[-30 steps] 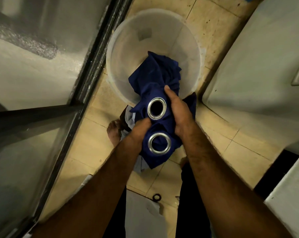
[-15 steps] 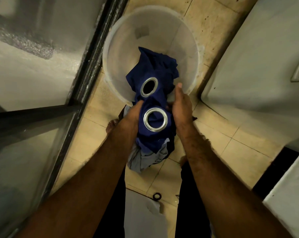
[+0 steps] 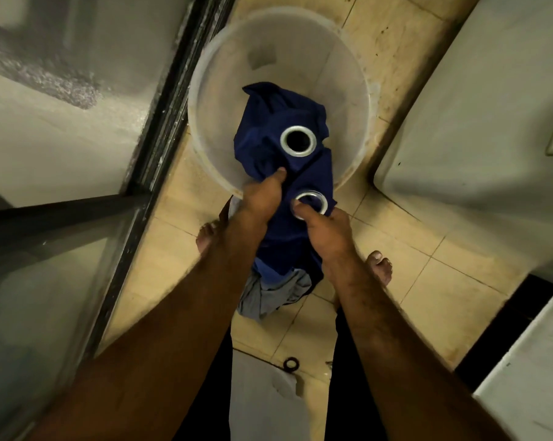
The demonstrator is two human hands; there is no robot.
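Gripping one blue curtain (image 3: 270,144) with two metal rings (image 3: 298,141): left hand (image 3: 258,202) and right hand (image 3: 327,232), fingers curled round cloth, over one white bucket (image 3: 348,90).

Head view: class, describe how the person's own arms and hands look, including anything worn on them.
The left forearm and right forearm are bare to the frame's edge, no sleeve in view, with fine hair showing. The left hand and right hand wear no gloves; no ring, watch or bracelet shows.
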